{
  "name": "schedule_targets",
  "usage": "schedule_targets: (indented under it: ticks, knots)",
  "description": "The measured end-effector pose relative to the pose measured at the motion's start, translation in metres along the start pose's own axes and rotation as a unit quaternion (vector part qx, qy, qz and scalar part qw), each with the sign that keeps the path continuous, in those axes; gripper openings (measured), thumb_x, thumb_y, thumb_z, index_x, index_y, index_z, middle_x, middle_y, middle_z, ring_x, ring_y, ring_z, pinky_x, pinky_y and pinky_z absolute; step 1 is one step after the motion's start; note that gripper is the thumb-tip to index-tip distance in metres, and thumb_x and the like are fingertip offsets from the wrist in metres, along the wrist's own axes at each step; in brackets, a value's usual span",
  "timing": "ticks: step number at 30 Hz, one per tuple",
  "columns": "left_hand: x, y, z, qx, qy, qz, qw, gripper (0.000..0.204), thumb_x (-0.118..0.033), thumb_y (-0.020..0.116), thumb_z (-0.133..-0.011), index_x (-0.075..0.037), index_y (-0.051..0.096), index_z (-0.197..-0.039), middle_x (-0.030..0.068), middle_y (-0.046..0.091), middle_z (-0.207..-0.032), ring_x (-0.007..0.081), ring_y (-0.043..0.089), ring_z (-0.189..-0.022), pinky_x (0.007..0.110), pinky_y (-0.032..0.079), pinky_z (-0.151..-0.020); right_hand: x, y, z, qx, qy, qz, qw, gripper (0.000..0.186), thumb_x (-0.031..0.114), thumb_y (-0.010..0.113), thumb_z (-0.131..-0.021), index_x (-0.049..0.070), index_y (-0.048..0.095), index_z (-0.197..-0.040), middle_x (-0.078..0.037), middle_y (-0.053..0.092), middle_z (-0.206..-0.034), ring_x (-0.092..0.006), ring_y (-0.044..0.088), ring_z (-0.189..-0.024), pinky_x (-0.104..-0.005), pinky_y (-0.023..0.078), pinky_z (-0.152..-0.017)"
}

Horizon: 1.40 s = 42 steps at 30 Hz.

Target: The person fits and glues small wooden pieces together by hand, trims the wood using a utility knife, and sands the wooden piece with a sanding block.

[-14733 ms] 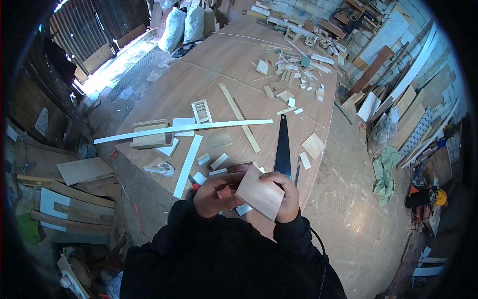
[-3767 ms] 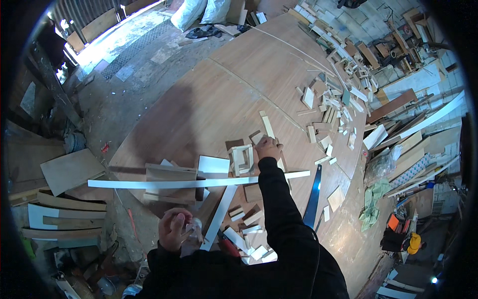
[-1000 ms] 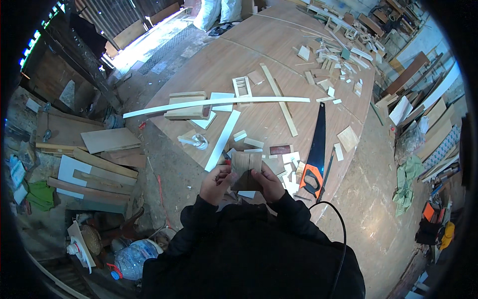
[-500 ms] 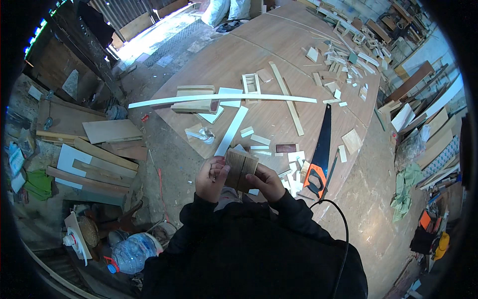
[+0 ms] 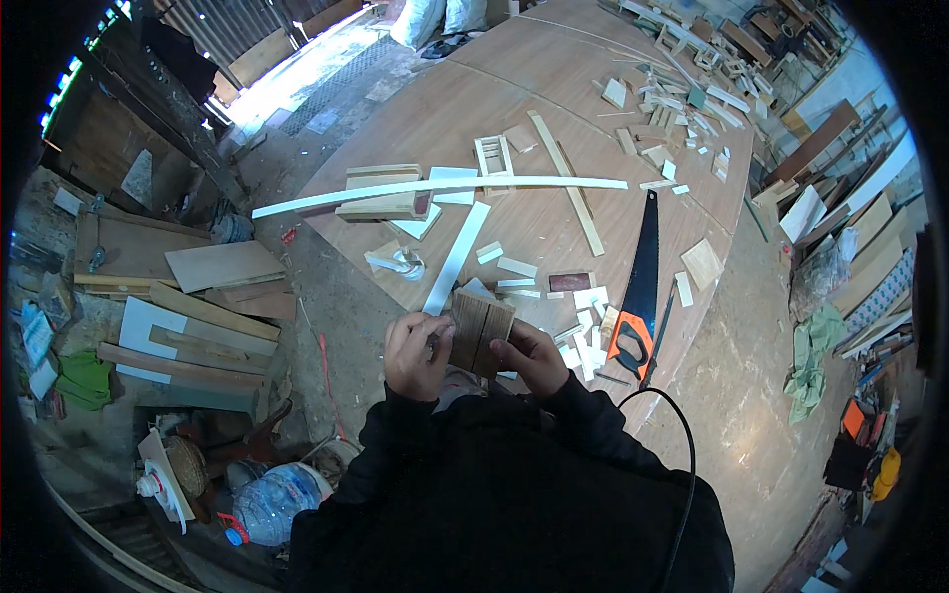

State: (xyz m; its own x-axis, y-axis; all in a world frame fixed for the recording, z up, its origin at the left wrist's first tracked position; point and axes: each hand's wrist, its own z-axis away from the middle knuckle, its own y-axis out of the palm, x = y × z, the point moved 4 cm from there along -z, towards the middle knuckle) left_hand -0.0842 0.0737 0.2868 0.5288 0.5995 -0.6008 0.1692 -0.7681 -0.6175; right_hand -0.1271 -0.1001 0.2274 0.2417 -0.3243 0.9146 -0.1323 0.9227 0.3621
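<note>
A small brown wooden block [image 5: 476, 331] with a dark groove down its face is held up in front of my body, over the table's near edge. My right hand [image 5: 534, 358] grips its right side, thumb on the face. Against the left edge of the block is my left hand [image 5: 415, 354], fingers curled and thumb and forefinger pinched together. Whether a small piece sits in that pinch cannot be made out. Just beyond the block, a pale flat strip [image 5: 458, 259] lies on the table.
A handsaw [image 5: 643, 282] with an orange and black handle lies right of several offcuts [image 5: 590, 331]. One long white strip [image 5: 534, 183] crosses a wooden box-like piece [image 5: 381, 206] on the table [image 5: 395, 128]. A black cable [image 5: 689, 445] runs by my right arm; a water bottle [image 5: 267, 506] stands lower left.
My left fingers have shifted on the block's left edge, the forefinger now bent closer to the thumb. My right hand keeps its grip. The view has tilted slightly.
</note>
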Motion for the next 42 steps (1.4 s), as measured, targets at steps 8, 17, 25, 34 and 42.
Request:
schedule_targets:
  ticks: [8, 17, 25, 34, 42]
  knots:
    - [-0.001, 0.005, -0.001, -0.003, 0.038, -0.035, 0.999, 0.019, -0.002, 0.073, -0.072, -0.006, 0.067, -0.090, 0.0086, 0.063, -0.080, 0.0280, 0.060, -0.079, 0.036, 0.047, -0.072, 0.003, -0.001, 0.000, 0.003, -0.057, 0.102, 0.993, 0.040, 0.017, 0.057, -0.095, -0.004, 0.048, -0.128, -0.011, 0.059, -0.117, -0.0176, 0.058, -0.106, -0.0318, 0.048, -0.092]
    - [0.037, 0.033, 0.036, 0.014, -0.333, 0.242, 0.911, 0.012, -0.007, 0.069, -0.084, 0.000, 0.064, -0.093, 0.0026, 0.065, -0.080, 0.0094, 0.059, -0.067, 0.023, 0.046, -0.063, 0.007, 0.015, 0.007, -0.084, -0.131, 0.268, 0.951, 0.042, 0.015, 0.064, -0.087, 0.004, 0.054, -0.126, -0.015, 0.057, -0.117, -0.0244, 0.065, -0.093, -0.0330, 0.055, -0.074]
    - [0.081, 0.039, 0.069, 0.101, -0.370, 0.241, 0.892, 0.009, -0.004, 0.061, -0.089, 0.002, 0.064, -0.096, 0.0004, 0.064, -0.080, 0.0054, 0.057, -0.069, 0.021, 0.046, -0.064, -0.012, 0.020, 0.007, -0.035, -0.171, 0.375, 0.910, 0.052, 0.005, 0.064, -0.081, 0.009, 0.052, -0.132, -0.014, 0.056, -0.117, -0.0298, 0.061, -0.099, -0.0357, 0.053, -0.080]
    - [0.108, 0.048, 0.092, 0.116, -0.439, 0.339, 0.824, 0.008, -0.006, 0.060, -0.090, 0.001, 0.063, -0.092, 0.0015, 0.064, -0.079, 0.0069, 0.059, -0.068, 0.022, 0.047, -0.063, -0.014, 0.021, 0.007, -0.011, -0.199, 0.401, 0.894, 0.057, 0.004, 0.065, -0.079, 0.013, 0.051, -0.133, -0.013, 0.056, -0.113, -0.0291, 0.061, -0.096, -0.0357, 0.053, -0.079]
    - [0.069, 0.039, 0.064, 0.175, -0.211, -0.011, 0.962, 0.018, -0.006, 0.073, -0.072, -0.001, 0.059, -0.082, 0.0112, 0.058, -0.073, 0.0266, 0.058, -0.068, 0.035, 0.046, -0.062, -0.016, 0.015, 0.007, 0.003, -0.189, 0.417, 0.889, 0.052, 0.006, 0.066, -0.080, 0.012, 0.054, -0.131, -0.012, 0.057, -0.111, -0.0287, 0.062, -0.093, -0.0362, 0.052, -0.078]
